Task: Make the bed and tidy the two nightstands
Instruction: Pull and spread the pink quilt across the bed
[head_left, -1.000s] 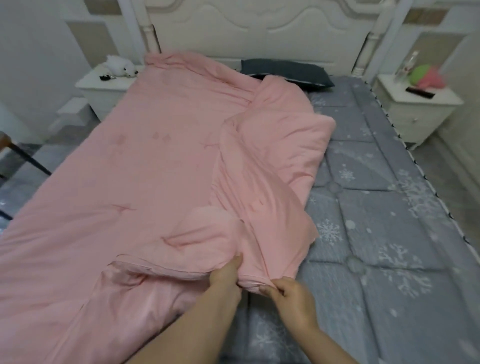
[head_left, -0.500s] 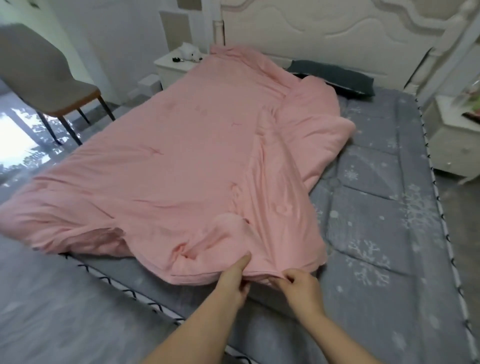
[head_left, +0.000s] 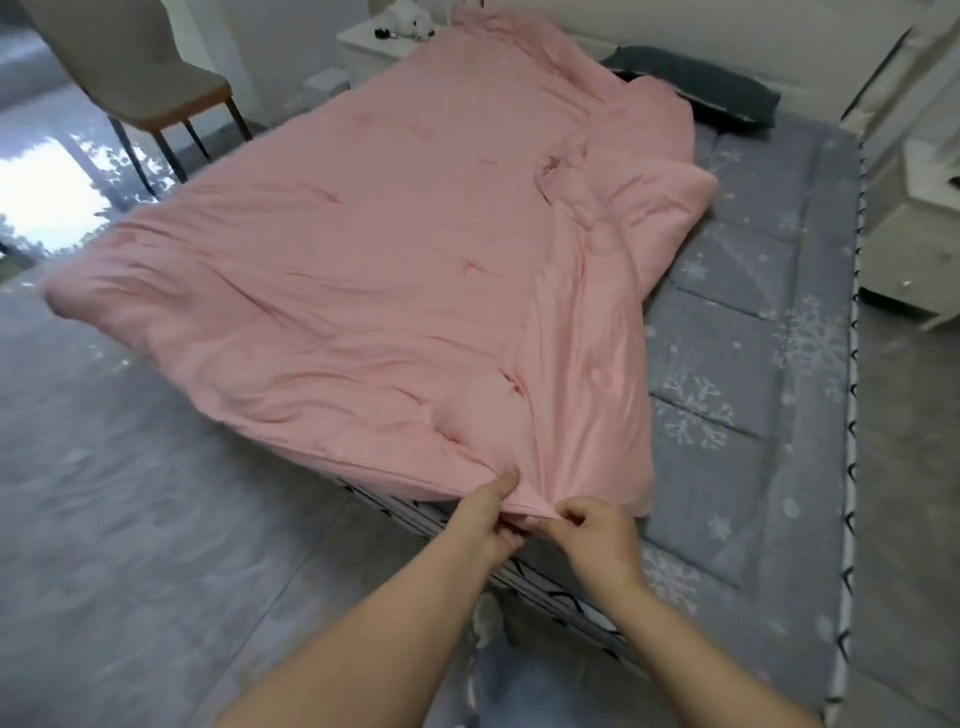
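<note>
Right now both the left hand (head_left: 485, 512) and right hand (head_left: 597, 530) pinch the near hem of the pink quilt (head_left: 395, 270), whose bulk stretches away left, leaving the grey mattress (head_left: 753, 374) bare to the right.

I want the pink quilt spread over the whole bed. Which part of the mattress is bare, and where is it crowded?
Bare: the grey snowflake mattress strip between the pink quilt edge and the bed's right side, from the dark pillow down to the foot. Crowded: the quilt's bunched folds along that edge, and the near corner, which the left hand and right hand pinch.
</note>
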